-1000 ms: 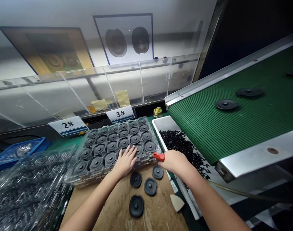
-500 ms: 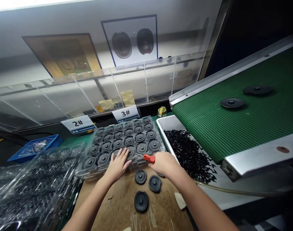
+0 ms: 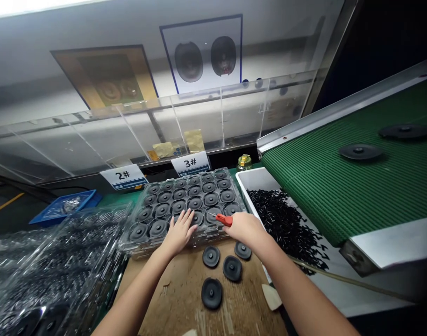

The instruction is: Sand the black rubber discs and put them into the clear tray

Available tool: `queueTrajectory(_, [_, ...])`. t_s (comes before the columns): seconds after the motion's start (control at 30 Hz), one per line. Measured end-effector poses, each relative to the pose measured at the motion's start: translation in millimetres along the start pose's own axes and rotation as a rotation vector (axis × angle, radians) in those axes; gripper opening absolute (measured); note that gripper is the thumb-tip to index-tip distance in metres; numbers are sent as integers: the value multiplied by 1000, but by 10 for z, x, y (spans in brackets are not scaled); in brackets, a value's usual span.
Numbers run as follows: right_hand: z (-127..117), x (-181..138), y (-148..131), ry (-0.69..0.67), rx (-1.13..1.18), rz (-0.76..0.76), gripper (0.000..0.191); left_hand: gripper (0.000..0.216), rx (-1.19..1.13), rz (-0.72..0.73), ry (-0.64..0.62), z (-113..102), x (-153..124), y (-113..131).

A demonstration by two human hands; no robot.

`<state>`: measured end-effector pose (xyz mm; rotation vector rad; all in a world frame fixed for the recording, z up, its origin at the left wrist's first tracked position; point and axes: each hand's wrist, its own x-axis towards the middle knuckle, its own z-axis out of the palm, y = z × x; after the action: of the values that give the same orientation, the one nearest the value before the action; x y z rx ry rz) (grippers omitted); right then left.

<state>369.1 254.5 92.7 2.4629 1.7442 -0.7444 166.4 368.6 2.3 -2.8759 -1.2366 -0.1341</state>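
A clear plastic tray (image 3: 127, 245) holds rows of round black discs, each with a small raised centre. My left hand (image 3: 178, 233) lies on the tray's front row with its fingers spread, covering part of some discs. My right hand (image 3: 247, 229) is closed around a tool with a red handle (image 3: 224, 220). Its thin metal shaft points left over the front-row discs; whether the tip touches one, I cannot tell. Several loose black discs (image 3: 211, 293) lie on the brown board (image 3: 164, 298) in front of the tray.
To the right, a white tray (image 3: 242, 179) holds a heap of small black pieces (image 3: 283, 224). Beyond it slopes a green conveyor belt (image 3: 315, 182) carrying two black discs. Stacked clear trays (image 3: 66, 261) and a blue bin (image 3: 59, 207) are at left. Clear dividers (image 3: 221, 121) run behind.
The view has shifted slightly, moving the scene right. My right hand and the tool have moved a little forward over the tray, uncovering more of a loose disc. My left hand keeps its place.
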Motion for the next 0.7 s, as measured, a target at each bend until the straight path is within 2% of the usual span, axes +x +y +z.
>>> queueTrajectory(0.27, [-187, 377, -36, 8, -5, 20, 28, 41, 13, -35, 62, 11, 549, -199])
queueTrajectory(0.5, [-350, 684, -68, 8, 10, 48, 28, 41, 35, -52, 29, 50, 1024, -369])
queueTrajectory(0.7, [-463, 924, -95, 23, 15, 50, 27, 40, 37, -48, 37, 120, 1318, -510])
